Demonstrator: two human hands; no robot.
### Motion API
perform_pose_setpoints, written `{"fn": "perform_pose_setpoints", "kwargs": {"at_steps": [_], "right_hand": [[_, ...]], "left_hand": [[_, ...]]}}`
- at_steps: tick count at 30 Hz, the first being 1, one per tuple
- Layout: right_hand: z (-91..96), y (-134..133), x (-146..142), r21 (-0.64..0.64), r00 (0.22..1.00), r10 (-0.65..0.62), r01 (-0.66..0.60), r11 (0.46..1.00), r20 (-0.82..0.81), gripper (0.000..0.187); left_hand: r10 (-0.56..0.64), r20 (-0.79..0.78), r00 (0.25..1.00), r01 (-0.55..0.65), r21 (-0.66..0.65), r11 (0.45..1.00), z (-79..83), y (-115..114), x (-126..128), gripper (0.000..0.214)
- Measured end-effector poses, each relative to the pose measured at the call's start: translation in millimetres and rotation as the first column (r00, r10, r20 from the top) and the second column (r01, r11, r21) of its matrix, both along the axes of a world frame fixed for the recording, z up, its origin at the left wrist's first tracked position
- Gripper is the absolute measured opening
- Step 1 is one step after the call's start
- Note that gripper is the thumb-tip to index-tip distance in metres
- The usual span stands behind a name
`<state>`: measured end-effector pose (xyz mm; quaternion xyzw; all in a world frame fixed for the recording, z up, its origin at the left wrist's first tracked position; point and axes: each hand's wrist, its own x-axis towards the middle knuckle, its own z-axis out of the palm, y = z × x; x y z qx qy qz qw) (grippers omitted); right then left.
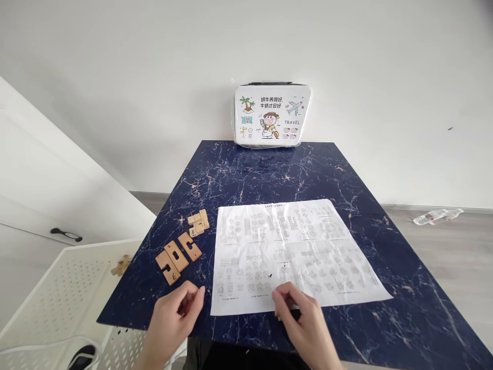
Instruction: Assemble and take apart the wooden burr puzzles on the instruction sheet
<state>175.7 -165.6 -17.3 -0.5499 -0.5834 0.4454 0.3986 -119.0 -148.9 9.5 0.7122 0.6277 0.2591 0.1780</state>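
Note:
My left hand [174, 314] is curled at the table's front edge, thumb tip against the forefinger, with nothing visible in it. Just beyond it lie flat wooden puzzle pieces with notches and inked numbers: a notched piece [168, 265] marked 3, a slotted piece [176, 256] marked 2 beside it, and a C-shaped piece [190, 246]. Farther back sits a cluster of smaller pale wooden pieces [198, 222]. A creased sheet of printed diagrams [292, 252] is spread to the right. Over its front edge rests my right hand [298, 316], fingers closed, no object showing in them.
A white cartoon-printed case [272, 115] in clear plastic stands at the back of the dark blue marbled table [265, 177], by the wall. To the left are a white perforated stand [50, 288] and a cabinet [57, 180]. A clear plastic bottle [435, 216] lies on the floor at right.

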Motion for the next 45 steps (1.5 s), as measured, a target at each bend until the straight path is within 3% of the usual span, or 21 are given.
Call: {"fn": "perform_pose_setpoints", "kwargs": {"at_steps": [4,13,45], "right_hand": [[-7.1,-3,25,-0.013,0.984,-0.173,0.174,0.985,0.046,0.044],[-20.0,0,27,-0.035,0.981,-0.155,0.160,0.987,0.116,0.045],[-20.2,1,29,-0.018,0.981,-0.143,0.147,0.989,0.132,0.045]], "left_hand": [[-0.125,0.133,0.983,0.135,-0.069,0.988,0.0,12,20,0.039],[-0.085,0.315,0.945,0.147,-0.177,0.973,-11.8,32,24,0.039],[-0.076,0.319,0.945,0.140,-0.183,0.973,-14.0,30,23,0.030]]}}
